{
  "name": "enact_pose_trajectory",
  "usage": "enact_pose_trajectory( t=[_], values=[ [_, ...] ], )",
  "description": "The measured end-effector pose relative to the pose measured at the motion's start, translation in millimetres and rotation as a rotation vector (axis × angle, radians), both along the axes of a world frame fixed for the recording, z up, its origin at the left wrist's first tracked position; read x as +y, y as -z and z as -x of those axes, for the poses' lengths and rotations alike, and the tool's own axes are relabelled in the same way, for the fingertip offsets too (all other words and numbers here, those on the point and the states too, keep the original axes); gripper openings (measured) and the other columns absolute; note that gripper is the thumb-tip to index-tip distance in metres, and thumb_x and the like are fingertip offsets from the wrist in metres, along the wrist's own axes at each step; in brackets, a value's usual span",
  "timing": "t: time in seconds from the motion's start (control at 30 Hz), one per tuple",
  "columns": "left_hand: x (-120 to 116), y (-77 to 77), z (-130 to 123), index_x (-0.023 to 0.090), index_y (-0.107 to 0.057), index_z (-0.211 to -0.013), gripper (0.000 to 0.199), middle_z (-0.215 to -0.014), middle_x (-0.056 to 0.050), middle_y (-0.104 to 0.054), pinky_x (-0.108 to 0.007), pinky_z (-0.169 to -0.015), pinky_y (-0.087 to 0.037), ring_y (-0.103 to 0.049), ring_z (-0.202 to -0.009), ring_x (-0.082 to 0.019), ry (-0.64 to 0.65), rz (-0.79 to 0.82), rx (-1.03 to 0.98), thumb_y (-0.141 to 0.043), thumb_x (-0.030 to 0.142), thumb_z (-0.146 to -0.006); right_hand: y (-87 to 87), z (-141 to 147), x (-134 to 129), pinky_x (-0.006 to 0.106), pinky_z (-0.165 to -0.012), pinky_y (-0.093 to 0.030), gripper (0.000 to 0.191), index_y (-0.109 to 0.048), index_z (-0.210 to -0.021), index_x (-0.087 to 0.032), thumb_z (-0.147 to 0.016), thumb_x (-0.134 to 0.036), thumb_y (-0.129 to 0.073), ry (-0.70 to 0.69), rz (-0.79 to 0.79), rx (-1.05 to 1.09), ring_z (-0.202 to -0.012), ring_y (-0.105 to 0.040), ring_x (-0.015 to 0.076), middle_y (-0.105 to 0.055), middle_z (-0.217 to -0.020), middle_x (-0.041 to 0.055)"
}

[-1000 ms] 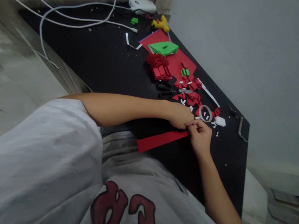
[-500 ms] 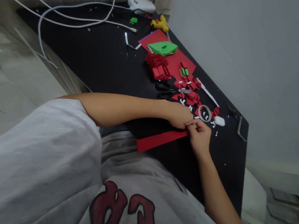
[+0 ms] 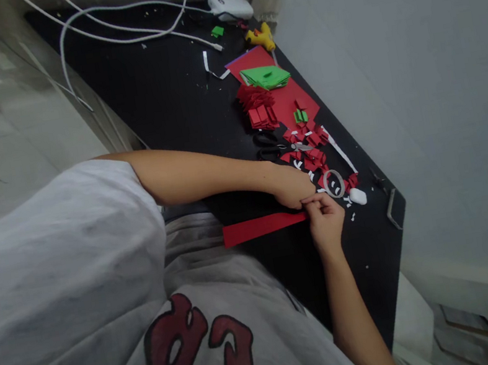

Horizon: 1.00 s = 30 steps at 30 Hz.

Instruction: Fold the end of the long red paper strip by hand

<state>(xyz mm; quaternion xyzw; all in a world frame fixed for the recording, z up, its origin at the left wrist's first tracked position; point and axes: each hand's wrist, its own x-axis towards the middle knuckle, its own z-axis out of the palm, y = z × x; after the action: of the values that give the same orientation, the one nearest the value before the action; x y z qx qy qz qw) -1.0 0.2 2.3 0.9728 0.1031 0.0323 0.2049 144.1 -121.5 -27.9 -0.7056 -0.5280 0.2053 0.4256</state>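
The right hand [image 3: 327, 219] pinches the right end of a red strip [image 3: 259, 228] at the near side of the black surface [image 3: 167, 95]. The left hand [image 3: 294, 186] is just beside it; I can't tell its grip.

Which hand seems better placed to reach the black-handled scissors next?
Probably the left hand: it lies nearer the scissors. The right hand is farther off, holding one end of the red paper strip. The left hand's underside is hidden, so I can't tell whether its grip is free.
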Motion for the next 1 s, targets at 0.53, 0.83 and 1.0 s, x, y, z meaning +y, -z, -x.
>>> enact_pose_trajectory(
  t=[0.53, 0.83, 1.0],
  values=[
    [-0.5, -1.6, -0.5, 0.019, -0.080, -0.101, 0.021, -0.100, -0.014, -0.077, -0.035, -0.080, -0.050, -0.068, -0.089, -0.026, -0.025, 0.023, 0.009, -0.071, 0.025, -0.084, -1.3, 1.6, -0.8, 0.025, -0.053, -0.024, 0.017, -0.067, -0.068, -0.020, -0.074, -0.036, -0.068, 0.000, 0.002, 0.011, -0.050, -0.029, 0.0081, -0.034, -0.051, -0.0095],
    [-0.3, 1.0, -1.9, 0.019, -0.080, -0.104, 0.022, -0.101, -0.014, -0.077, -0.036, -0.079, -0.049, -0.068, -0.085, -0.026, -0.014, 0.000, 0.005, -0.069, 0.028, -0.087, -1.0, 1.9, -0.3, 0.025, -0.053, -0.023, 0.017, -0.066, -0.069, -0.020, -0.075, -0.036, -0.067, -0.007, -0.001, -0.018, -0.050, -0.029, 0.0084, -0.033, -0.051, -0.0095],
    [0.9, 4.5, -3.2, 0.020, -0.079, -0.088, 0.011, -0.093, -0.011, -0.076, -0.035, -0.081, -0.049, -0.067, -0.085, -0.025, -0.050, 0.094, -0.053, -0.075, 0.022, -0.078, -1.3, 2.3, -0.4, 0.025, -0.054, -0.025, 0.017, -0.066, -0.070, -0.020, -0.075, -0.036, -0.067, -0.007, 0.003, -0.021, -0.051, -0.030, 0.0088, -0.034, -0.052, -0.0094]
  ],
)
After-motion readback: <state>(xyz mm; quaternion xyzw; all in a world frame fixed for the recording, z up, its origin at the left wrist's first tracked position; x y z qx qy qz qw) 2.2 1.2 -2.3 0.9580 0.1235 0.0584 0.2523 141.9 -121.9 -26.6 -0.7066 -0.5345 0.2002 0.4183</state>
